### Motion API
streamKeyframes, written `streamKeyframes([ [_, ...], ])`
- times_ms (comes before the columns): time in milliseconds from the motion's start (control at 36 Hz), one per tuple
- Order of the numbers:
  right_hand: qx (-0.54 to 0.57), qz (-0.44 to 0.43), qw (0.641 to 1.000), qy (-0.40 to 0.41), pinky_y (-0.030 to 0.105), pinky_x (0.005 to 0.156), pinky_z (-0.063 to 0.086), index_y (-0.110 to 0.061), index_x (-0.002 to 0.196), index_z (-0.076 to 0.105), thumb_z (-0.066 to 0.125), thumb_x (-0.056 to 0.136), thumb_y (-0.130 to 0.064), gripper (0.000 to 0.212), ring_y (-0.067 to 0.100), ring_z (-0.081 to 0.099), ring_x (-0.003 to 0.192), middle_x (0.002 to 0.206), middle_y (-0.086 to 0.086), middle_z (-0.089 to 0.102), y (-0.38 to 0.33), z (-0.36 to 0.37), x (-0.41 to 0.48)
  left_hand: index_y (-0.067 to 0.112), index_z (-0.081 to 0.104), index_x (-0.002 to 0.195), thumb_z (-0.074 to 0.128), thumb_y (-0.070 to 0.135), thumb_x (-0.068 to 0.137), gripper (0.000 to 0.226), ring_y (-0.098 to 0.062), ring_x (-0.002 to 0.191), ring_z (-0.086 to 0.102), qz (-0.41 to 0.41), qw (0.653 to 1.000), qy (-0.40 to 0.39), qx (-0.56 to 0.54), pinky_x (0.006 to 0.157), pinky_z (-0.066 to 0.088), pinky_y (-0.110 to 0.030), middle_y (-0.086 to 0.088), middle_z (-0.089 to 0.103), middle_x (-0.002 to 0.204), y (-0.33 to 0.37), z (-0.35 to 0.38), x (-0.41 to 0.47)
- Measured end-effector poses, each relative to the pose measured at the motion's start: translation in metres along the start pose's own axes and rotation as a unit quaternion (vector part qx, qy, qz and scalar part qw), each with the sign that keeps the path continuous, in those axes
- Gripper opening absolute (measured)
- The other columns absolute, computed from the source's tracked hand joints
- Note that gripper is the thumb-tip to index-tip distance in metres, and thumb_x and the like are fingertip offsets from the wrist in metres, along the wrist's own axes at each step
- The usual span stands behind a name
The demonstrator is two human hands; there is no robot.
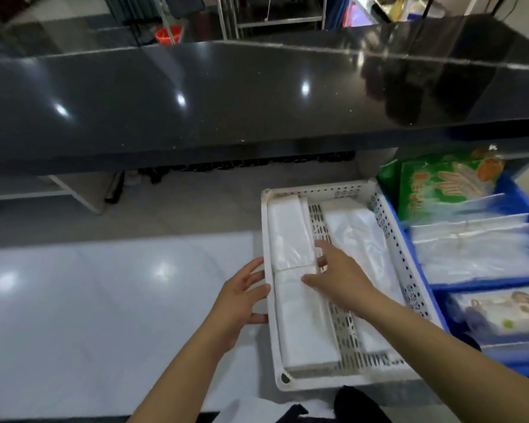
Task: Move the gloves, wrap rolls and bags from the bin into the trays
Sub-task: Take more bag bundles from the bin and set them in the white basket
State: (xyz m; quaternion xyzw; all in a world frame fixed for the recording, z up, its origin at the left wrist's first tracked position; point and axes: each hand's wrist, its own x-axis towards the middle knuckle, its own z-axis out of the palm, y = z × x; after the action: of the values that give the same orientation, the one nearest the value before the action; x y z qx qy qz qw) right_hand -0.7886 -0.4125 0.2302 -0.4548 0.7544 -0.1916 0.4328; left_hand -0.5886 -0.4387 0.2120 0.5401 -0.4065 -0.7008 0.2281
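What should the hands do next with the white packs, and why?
Probably the right hand should lift away and reach into the blue bin: the white packs already lie flat in the white tray, and the bin still holds a green glove pack and clear bags.

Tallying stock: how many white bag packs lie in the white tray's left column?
2: a far pack and a near pack; the right hand rests where they meet. Any beneath would be hidden.
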Motion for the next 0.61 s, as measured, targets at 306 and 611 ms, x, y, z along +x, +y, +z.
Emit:
streamKeyframes([
  [306, -0.258, -0.084, 0.963, 0.003, 0.035, 0.084, 0.051, -0.025, 0.116, 0.052, 0.064, 0.085, -0.044, 0.038, 0.021, 0.059, 0.102, 0.118, 0.000, 0.061, 0.000, -0.015, -0.008, 0.041, 0.058, 0.132, 0.062, 0.017, 0.095, 0.044, -0.016, 0.110, 0.067, 0.001, 0.999, 0.031, 0.028, 0.077, 0.061, -0.044, 0.010, 0.068, 0.124, 0.000, 0.007, -0.007],
  [611, -0.332, -0.211, 0.918, -0.044, 0.055, 0.120, -0.007, -0.027, 0.155, -0.016, 0.024, 0.103, -0.048, 0.069, 0.020, -0.028, 0.147, 0.162, -0.001, -0.026, 0.018, 0.042, 0.009, 0.036, 0.055, 0.135, 0.055, 0.017, 0.099, 0.041, -0.015, 0.106, 0.070, 0.003, 0.997, 0.061, 0.055, 0.075, 0.061, -0.037, 0.008, 0.071, 0.118, -0.004, 0.012, -0.009],
])
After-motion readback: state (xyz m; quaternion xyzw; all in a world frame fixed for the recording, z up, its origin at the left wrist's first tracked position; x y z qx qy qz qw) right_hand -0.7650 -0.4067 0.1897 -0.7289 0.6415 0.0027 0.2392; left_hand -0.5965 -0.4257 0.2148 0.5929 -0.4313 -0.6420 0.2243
